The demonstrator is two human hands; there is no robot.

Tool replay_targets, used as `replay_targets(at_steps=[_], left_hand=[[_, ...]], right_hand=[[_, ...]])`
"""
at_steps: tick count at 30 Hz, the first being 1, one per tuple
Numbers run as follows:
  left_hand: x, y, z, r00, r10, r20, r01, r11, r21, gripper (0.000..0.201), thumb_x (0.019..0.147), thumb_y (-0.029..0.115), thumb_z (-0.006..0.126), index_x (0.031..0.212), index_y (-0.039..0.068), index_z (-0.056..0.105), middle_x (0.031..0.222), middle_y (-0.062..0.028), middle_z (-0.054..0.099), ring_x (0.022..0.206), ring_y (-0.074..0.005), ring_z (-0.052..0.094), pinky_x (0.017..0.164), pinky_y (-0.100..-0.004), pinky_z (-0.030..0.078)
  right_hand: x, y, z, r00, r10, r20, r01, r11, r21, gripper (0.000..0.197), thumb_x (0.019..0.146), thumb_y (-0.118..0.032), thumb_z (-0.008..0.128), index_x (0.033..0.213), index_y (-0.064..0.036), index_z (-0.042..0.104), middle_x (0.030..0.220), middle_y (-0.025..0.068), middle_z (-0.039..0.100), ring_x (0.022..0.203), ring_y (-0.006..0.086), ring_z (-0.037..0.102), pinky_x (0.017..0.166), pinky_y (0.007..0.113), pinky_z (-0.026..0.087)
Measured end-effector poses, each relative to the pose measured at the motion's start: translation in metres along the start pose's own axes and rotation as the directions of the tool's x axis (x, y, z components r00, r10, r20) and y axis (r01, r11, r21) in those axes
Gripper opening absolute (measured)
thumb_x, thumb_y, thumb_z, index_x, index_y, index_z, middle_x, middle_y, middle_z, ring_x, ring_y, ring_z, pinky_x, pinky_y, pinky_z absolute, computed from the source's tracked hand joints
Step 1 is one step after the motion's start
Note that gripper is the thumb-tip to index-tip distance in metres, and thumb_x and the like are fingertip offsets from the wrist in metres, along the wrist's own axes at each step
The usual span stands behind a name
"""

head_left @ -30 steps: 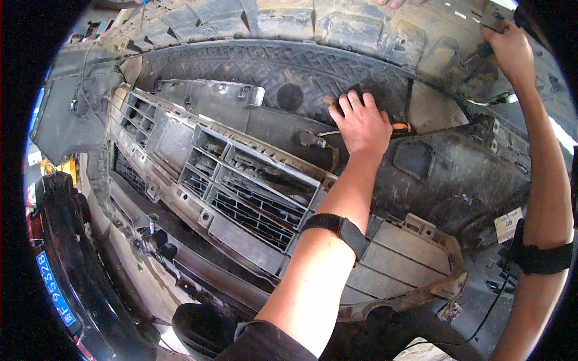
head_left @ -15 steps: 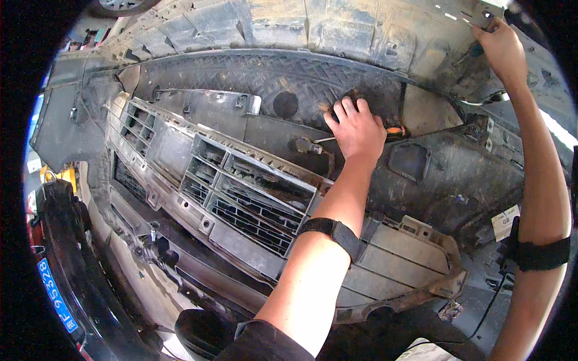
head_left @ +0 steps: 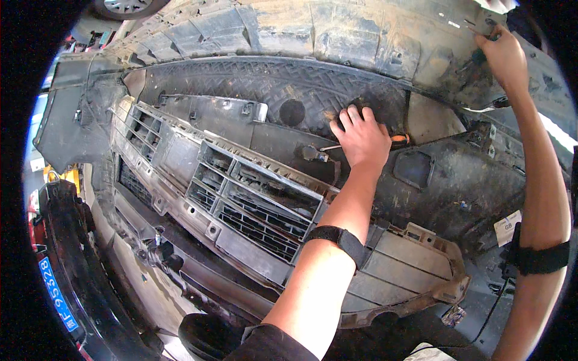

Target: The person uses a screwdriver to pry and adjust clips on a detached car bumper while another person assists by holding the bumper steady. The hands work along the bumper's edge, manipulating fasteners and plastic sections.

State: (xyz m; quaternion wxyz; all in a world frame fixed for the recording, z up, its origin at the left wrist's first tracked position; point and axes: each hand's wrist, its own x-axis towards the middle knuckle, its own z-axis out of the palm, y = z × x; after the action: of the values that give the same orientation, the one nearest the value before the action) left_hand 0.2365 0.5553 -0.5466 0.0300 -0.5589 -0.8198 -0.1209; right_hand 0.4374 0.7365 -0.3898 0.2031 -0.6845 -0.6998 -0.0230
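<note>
My left hand (head_left: 365,142) lies on the dark textured inside of a dirty car bumper cover (head_left: 241,81), its fingers spread and bent, with the tips against the panel. Below the palm passes a screwdriver (head_left: 400,139); its orange and black handle shows on one side, its thin shaft on the other. Far off at the upper right, my right hand (head_left: 504,59) is closed by the bumper's outer end. From its fingers a dark green tool handle (head_left: 478,58) sticks out, mostly hidden by the hand.
A slatted grille (head_left: 253,198) runs across the bumper's middle. A ribbed plastic panel (head_left: 403,265) lies in front of it. Another black bumper (head_left: 84,265) with a blue plate stands at the left. A wheel (head_left: 127,6) shows at the top, and a thin cable (head_left: 487,313) trails at lower right.
The whole view has shifted slightly, so things sit lower and a bit to the right. My left hand keeps its place on the panel. My right hand has turned a little at the bumper's end.
</note>
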Motion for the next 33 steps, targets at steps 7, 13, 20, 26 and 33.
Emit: replay_targets(at_steps=[7, 13, 20, 26, 33], left_hand=[[-0.002, 0.0, 0.004, 1.0, 0.001, 0.008, -0.001, 1.0, 0.014, 0.032, 0.08, 0.03, 0.059, 0.103, 0.007, 0.058, 0.114, -0.0146, 0.053, 0.115, -0.032, 0.045, 0.101, -0.0533, 0.03], [-0.001, 0.0, 0.001, 0.995, -0.03, 0.099, 0.029, 1.0, 0.006, 0.04, 0.078, 0.033, 0.062, 0.108, 0.007, 0.058, 0.118, -0.0148, 0.051, 0.117, -0.0317, 0.043, 0.103, -0.0529, 0.027], [0.0, 0.002, -0.003, 0.999, -0.023, 0.044, 0.024, 1.0, -0.009, 0.035, 0.079, 0.03, 0.06, 0.106, 0.007, 0.058, 0.118, -0.0133, 0.053, 0.116, -0.0312, 0.044, 0.102, -0.0527, 0.028], [0.0, 0.002, -0.003, 0.991, -0.057, 0.119, 0.053, 0.998, 0.039, 0.033, 0.08, 0.029, 0.059, 0.107, 0.01, 0.058, 0.123, -0.0113, 0.053, 0.119, -0.0285, 0.045, 0.103, -0.053, 0.029], [-0.001, 0.001, 0.0, 0.995, -0.039, 0.091, 0.034, 0.998, 0.053, 0.034, 0.079, 0.029, 0.061, 0.106, 0.009, 0.058, 0.119, -0.0118, 0.053, 0.116, -0.0299, 0.046, 0.103, -0.053, 0.029]], right_hand=[[0.001, 0.028, 0.021, 0.968, -0.247, -0.034, 0.226, 0.926, -0.302, 0.05, 0.08, -0.043, 0.06, 0.109, -0.0028, 0.063, 0.101, 0.0257, 0.065, 0.093, 0.0422, 0.064, 0.081, 0.046, 0.051], [-0.001, 0.035, 0.029, 0.999, 0.051, 0.013, -0.053, 0.93, 0.363, 0.05, 0.073, -0.039, 0.073, 0.103, 0.0009, 0.064, 0.098, 0.014, 0.066, 0.095, 0.0229, 0.063, 0.079, 0.036, 0.049], [-0.017, 0.013, 0.0, 0.991, -0.04, -0.128, 0.083, 0.934, 0.347, 0.043, 0.07, -0.037, 0.072, 0.091, 0.0005, 0.065, 0.086, 0.0238, 0.066, 0.083, 0.04, 0.066, 0.071, 0.043, 0.051], [-0.018, 0.016, -0.005, 0.988, -0.148, -0.051, 0.156, 0.929, 0.335, 0.039, 0.076, -0.036, 0.068, 0.087, 0.002, 0.065, 0.082, 0.0245, 0.066, 0.083, 0.0408, 0.065, 0.074, 0.044, 0.05], [-0.024, 0.009, -0.006, 0.991, -0.132, -0.037, 0.136, 0.913, 0.386, 0.031, 0.079, -0.027, 0.066, 0.086, 0.0033, 0.065, 0.078, 0.0244, 0.066, 0.081, 0.0384, 0.066, 0.07, 0.041, 0.05]])
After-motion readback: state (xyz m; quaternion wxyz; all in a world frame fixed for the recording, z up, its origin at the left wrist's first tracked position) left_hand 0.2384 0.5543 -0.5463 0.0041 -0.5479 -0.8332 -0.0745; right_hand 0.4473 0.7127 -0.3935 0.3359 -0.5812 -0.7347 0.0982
